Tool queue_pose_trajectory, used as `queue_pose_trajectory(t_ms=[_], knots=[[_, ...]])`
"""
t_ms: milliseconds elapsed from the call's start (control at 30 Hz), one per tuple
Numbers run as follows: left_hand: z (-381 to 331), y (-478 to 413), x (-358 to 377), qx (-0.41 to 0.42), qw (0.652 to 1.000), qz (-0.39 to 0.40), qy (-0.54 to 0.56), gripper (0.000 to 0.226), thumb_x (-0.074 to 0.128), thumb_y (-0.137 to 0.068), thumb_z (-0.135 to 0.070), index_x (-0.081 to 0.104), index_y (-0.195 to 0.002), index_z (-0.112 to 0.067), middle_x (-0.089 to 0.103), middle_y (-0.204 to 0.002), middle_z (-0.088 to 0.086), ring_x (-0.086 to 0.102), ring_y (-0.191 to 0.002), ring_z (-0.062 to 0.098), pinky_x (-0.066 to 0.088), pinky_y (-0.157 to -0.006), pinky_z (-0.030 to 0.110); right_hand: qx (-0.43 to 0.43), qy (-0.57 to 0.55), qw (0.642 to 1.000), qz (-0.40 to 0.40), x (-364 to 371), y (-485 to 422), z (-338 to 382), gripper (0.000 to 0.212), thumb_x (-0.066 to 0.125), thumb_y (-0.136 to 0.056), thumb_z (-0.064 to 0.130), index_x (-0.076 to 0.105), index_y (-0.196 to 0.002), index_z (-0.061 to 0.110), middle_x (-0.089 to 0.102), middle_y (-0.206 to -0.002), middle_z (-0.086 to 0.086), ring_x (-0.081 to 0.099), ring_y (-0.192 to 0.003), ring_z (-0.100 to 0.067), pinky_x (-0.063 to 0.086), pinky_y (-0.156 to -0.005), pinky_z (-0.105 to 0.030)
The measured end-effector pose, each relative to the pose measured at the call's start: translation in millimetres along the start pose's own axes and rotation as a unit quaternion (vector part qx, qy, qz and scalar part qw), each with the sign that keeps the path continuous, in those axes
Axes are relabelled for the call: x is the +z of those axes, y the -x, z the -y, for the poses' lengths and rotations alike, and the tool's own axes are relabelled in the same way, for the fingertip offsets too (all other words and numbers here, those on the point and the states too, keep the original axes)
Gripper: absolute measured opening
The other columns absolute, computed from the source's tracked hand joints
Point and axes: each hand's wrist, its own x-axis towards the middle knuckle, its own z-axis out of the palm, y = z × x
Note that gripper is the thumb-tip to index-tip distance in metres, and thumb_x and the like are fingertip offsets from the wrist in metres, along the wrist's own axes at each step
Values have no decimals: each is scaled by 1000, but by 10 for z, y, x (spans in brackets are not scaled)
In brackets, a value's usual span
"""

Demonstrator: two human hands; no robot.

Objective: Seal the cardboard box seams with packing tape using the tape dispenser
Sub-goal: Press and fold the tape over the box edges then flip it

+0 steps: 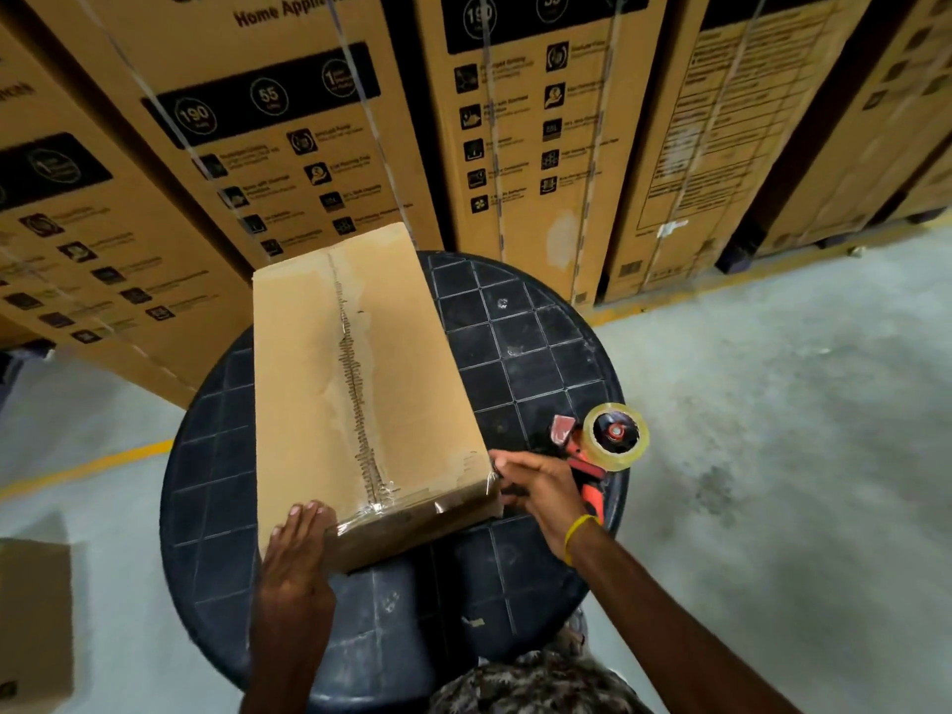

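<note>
A long brown cardboard box [309, 363] lies on a round dark table [536, 347]. Clear tape runs down its middle seam and across its near edge. My left hand [299, 553] rests flat with straight fingers on the box's near left corner. My right hand [541, 489] is at the box's near right corner, its fingers curled at the tape there. The red tape dispenser [592, 456] with its clear tape roll [615, 435] lies on the table just behind my right hand; whether the hand grips its handle I cannot tell.
Tall printed appliance cartons [515, 121] stand in a row right behind the table. A smaller cardboard box [33, 615] sits on the concrete floor at the lower left. A yellow floor line [87, 463] runs on the left. Open floor lies to the right.
</note>
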Motion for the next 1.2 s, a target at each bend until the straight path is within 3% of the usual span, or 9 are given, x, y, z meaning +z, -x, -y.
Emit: queue_pose_trajectory(t_ms=[133, 267, 400, 500, 600, 667, 967, 1067, 1200], knots=[[-121, -56, -43, -28, 999, 43, 1, 76, 36, -69, -7, 52, -143, 2, 53, -148, 22, 40, -143, 36, 26, -122, 52, -11, -20, 1000, -5, -25, -5, -16, 14, 70, -90, 1, 78, -101, 0, 77, -105, -21, 66, -92, -31, 51, -83, -46], [-655, -166, -16, 48, 995, 92, 6, 65, 47, -86, -22, 48, -149, -6, 47, -155, 11, 37, -147, 26, 14, -127, 38, -17, -15, 1000, 4, -35, -18, 44, 7, 71, -89, -2, 75, -94, -4, 72, -90, -19, 59, -83, -30, 51, -67, -30], [-1132, -474, 179, 136, 986, 99, 16, 50, 54, -90, -24, 65, -134, -4, 63, -140, 11, 60, -131, 27, 30, -118, 36, -49, 34, 997, -45, -7, -20, 35, 22, 64, -87, -14, 77, -91, 4, 77, -84, -10, 67, -78, -23, 57, -66, -24], [-1296, -645, 321, 136, 988, 71, 18, 38, 60, -87, -16, 74, -120, -2, 71, -128, 13, 69, -119, 28, 48, -110, 38, -127, 108, 979, -120, 45, 122, 16, 41, 57, -84, -22, 77, -99, 11, 80, -93, -7, 76, -89, -17, 61, -83, -25], [-1355, -670, 367, 111, 993, 39, 23, 32, 68, -79, -1, 76, -110, 3, 76, -114, 17, 74, -106, 30, 54, -98, 42, -206, 208, 951, -98, 181, 331, -59, 49, 56, -82, -15, 72, -122, 8, 77, -114, -2, 73, -104, -4, 57, -94, -21], [-1364, -672, 381, 100, 994, 32, 23, 32, 58, -84, -1, 75, -110, 6, 76, -112, 20, 75, -104, 31, 52, -98, 43, -227, 281, 928, -94, 241, 369, -155, 58, 54, -77, 0, 66, -132, 12, 76, -117, -4, 73, -105, -11, 58, -96, -28], [-1413, -672, 403, 48, 997, 46, 51, 43, 46, -85, -15, 75, -110, 6, 75, -113, 22, 76, -101, 33, 51, -96, 49, -121, 395, 908, -73, 222, 357, -116, 62, 49, -73, 15, 63, -132, 26, 77, -108, -9, 66, -106, -29, 53, -95, -32], [-1446, -676, 352, 23, 996, 58, 63, 40, 51, -85, -15, 76, -111, 2, 75, -113, 21, 76, -99, 33, 57, -90, 49, -126, 423, 896, -44, 232, 417, -264, 81, 51, -75, 13, 37, -153, 30, 77, -110, -8, 67, -108, -31, 55, -96, -37], [-1470, -731, 290, 5, 993, 77, 89, 33, 79, -71, 5, 80, -102, -6, 78, -110, 14, 77, -99, 28, 61, -84, 43, -51, 466, 883, -35, 168, 357, -280, 55, 49, -68, 23, 65, -121, 26, 76, -107, -6, 66, -110, -35, 57, -92, -38]])
